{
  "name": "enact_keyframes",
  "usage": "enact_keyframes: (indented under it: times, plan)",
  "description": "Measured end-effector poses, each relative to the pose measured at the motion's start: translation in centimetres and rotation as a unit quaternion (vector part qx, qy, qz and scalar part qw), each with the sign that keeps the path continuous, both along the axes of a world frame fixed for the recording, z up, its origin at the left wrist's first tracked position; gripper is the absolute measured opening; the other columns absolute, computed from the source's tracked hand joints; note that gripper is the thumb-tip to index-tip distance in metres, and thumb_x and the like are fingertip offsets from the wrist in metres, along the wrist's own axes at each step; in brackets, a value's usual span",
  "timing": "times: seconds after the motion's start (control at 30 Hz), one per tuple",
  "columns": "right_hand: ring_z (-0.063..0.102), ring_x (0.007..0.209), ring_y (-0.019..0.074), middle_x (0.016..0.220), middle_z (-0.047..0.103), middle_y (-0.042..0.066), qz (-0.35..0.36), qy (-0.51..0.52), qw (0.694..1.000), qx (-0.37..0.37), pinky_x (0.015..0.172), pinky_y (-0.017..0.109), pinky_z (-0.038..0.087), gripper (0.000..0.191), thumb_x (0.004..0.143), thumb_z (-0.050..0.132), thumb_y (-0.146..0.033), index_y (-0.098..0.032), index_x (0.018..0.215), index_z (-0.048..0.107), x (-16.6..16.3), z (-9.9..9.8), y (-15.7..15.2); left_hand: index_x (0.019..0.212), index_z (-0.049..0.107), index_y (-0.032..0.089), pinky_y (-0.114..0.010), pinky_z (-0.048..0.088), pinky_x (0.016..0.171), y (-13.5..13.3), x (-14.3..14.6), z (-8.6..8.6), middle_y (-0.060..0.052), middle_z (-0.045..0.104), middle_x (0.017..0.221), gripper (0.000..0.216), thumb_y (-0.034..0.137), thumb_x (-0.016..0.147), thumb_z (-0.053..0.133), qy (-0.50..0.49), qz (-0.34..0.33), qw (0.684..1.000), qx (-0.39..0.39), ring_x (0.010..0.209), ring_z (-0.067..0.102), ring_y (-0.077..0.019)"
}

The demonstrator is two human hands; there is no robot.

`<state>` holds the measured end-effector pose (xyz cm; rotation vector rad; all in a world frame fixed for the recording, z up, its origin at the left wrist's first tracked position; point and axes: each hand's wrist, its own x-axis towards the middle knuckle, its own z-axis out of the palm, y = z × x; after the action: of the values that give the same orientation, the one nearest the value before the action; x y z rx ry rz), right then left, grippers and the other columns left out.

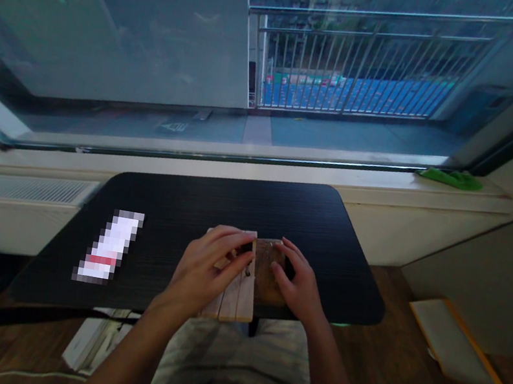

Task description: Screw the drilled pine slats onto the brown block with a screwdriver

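Note:
A pale slatted wooden board (238, 303) lies at the near edge of the black table (175, 205). Against its right side is a brown, worn-looking flat panel (266, 279); whether the two are joined I cannot tell. My left hand (210, 260) arches over the slatted board, its thumb and fingertips curled at the board's right edge. A small dark piece shows by the thumb, too small to name. With its fingers at the far right corner and its thumb on the surface, my right hand (294, 277) holds the brown panel.
A blurred-out white item (109, 246) rests on the table's left side. Behind the table run a window sill (192, 165) and large window, with a green cloth (453, 178) at the right. A white box (89, 338) is on the floor, lower left, and an orange-edged panel (457, 343) at right.

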<state>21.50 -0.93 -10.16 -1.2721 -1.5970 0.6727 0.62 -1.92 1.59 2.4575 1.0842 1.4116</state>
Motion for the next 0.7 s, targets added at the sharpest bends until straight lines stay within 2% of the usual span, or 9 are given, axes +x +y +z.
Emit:
enact_keyframes:
  times: [0.53, 0.7]
  plan:
    - [0.058, 0.132, 0.0298, 0.14, 0.064, 0.012, -0.006, 0.006, 1.0, -0.006, 0.115, 0.055, 0.043, 0.037, 0.088, 0.062, -0.03, -0.026, 0.123, 0.07, -0.16, 0.15, -0.09, 0.115, 0.069, 0.021, -0.023, 0.061, 0.071, -0.23, 0.02, -0.04, -0.005, 0.071, 0.106, 0.026, 0.012, 0.091, 0.065, -0.018, 0.0, 1.0, -0.023, 0.073, 0.066, -0.0098]
    - [0.059, 0.132, 0.0299, 0.139, 0.064, 0.012, -0.001, 0.008, 1.0, -0.003, 0.115, 0.054, 0.043, 0.036, 0.088, 0.062, -0.031, -0.025, 0.123, 0.07, -0.1, 0.06, -0.08, 0.113, 0.07, 0.021, -0.022, 0.06, 0.068, -0.14, 0.07, -0.15, -0.004, 0.067, 0.105, 0.022, 0.018, 0.09, 0.071, -0.027, -0.001, 1.0, -0.013, 0.074, 0.065, -0.0096]
